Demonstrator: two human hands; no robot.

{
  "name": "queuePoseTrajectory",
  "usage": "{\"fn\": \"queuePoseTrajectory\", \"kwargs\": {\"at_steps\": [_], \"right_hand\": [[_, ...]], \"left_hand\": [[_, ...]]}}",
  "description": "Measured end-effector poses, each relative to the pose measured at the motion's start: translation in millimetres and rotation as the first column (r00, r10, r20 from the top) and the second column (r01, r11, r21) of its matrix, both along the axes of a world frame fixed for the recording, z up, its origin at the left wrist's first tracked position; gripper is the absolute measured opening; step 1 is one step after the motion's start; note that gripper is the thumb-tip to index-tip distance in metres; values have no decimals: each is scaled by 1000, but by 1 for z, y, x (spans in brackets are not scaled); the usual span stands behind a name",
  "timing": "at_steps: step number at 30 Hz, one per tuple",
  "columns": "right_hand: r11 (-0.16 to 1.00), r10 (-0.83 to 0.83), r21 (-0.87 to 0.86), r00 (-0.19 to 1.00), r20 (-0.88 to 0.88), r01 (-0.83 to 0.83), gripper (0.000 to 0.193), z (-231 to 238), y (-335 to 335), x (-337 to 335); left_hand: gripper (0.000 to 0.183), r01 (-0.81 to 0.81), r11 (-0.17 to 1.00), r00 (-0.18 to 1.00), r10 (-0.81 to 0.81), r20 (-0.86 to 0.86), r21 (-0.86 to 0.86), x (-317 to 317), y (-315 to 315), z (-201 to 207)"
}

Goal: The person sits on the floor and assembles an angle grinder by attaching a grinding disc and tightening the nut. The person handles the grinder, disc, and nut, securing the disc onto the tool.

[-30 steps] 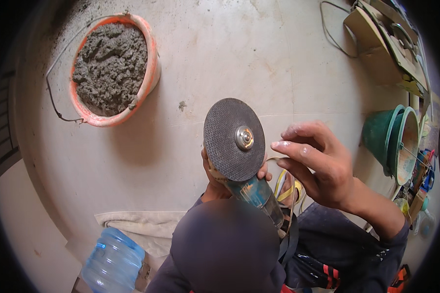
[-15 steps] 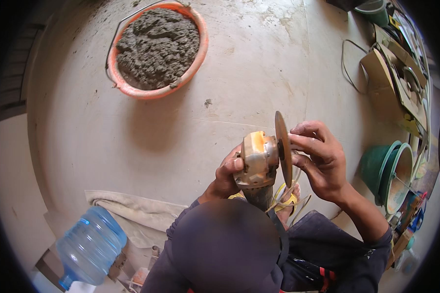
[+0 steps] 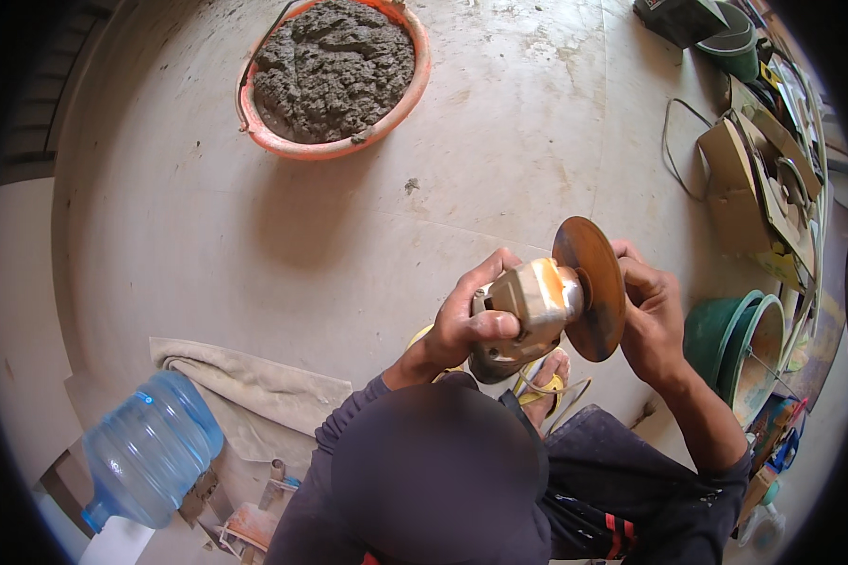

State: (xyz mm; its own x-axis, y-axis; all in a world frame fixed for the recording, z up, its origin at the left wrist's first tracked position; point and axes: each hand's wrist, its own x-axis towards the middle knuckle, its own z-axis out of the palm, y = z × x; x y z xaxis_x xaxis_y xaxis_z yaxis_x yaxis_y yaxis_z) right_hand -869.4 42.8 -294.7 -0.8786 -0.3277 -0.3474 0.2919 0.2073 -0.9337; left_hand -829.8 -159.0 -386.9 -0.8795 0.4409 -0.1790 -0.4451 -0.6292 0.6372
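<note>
The pale floor (image 3: 481, 169) took up most of the view. Towards its far side stood an orange-rimmed bucket (image 3: 421, 85), filled with a lumpy grey mix (image 3: 334, 71). A clear blue water bottle (image 3: 151, 447) was near the floor's left edge, and nested green buckets (image 3: 711, 334) stood along the right edge.

The grinder (image 3: 534, 299) was held up in the air above the floor, over a foot in a yellow sandal (image 3: 561, 386). With its metal head and long body, it looked heavy and stiff, with most of the weight likely towards the head. The casing seemed hard and perhaps smooth under dust, so a full wrap of the palm around the head or body would suit it better than a fingertip pinch.

The brown disc (image 3: 601, 294) stood out on the head's right side, its face tilted. It looked thin and rigid, probably brittle if bent sideways, with a rough rim; the hub would be the safer place to touch.

The left hand (image 3: 471, 315) was wrapped around the head, thumb across the near side. The right hand (image 3: 657, 325) was curled behind the disc; its fingertips were hidden, so whether they gripped anything could not be told.
</note>
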Motion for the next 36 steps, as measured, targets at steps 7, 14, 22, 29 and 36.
{"fn": "queuePoseTrajectory", "kwargs": {"at_steps": [7,14,22,29,36], "right_hand": [[999,-17,-39,932,361,34,34,-1,4,-1],[984,83,157,997,2,-82,26,21,1,3],[928,259,365,829,-496,-72,33,15,6,6],[925,262,370,857,-444,-91,30,16,5,2],[934,298,327,823,-484,-146,31,14,9,-3]], "left_hand": [[71,14,994,1000,-15,-12,-108,3,3,-1],[81,32,985,984,-61,167,171,6,9,0],[98,25,940,936,-141,322,342,40,26,-30],[98,-88,932,873,-98,478,351,42,35,-34],[98,-36,944,902,-110,417,327,42,34,-34]]}}
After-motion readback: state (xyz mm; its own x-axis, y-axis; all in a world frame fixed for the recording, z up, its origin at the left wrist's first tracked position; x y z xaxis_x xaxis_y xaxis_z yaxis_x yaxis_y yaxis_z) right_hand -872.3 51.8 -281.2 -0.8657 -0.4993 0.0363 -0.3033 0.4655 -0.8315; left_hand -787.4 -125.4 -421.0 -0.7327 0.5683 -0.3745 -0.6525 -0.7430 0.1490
